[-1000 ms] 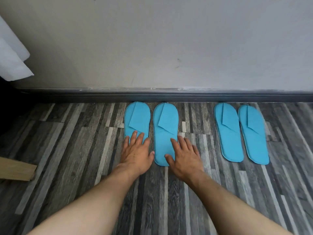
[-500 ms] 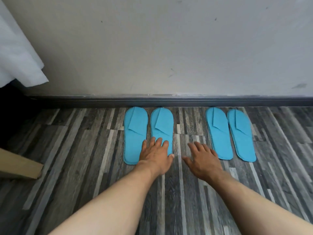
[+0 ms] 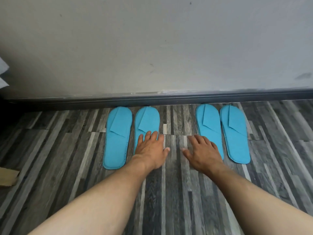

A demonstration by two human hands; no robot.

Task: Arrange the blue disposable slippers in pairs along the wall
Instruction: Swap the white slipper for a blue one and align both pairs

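Blue disposable slippers lie in two pairs on the striped wood-look floor (image 3: 50, 150), toes up against the dark skirting board (image 3: 152, 99) at the foot of the wall (image 3: 152, 48). The left pair is made of the far-left slipper (image 3: 116, 141) and the second slipper (image 3: 149, 121); well apart to the right sit the third slipper (image 3: 209, 126) and the far-right slipper (image 3: 235, 134), just beside each other.

The left hand (image 3: 150, 150) lies flat, palm down, on the heel half of the second slipper, fingers spread and extended; it presses rather than grips. The right hand (image 3: 203, 151) is also flat and splayed, holding nothing. It seems to rest on the bare floor at the inner edge of the third slipper, though motion blur makes it hard to say whether the outer fingers touch the fabric.

The step in hand looks like final squaring of the pairs, since all four visible slippers already point at the wall. The heels of the right pair drift slightly rightward, so the next move probably calls for a light sideways nudge of those heels. The thin fabric should slide easily under a flat palm, so gentle pressure would suffice.
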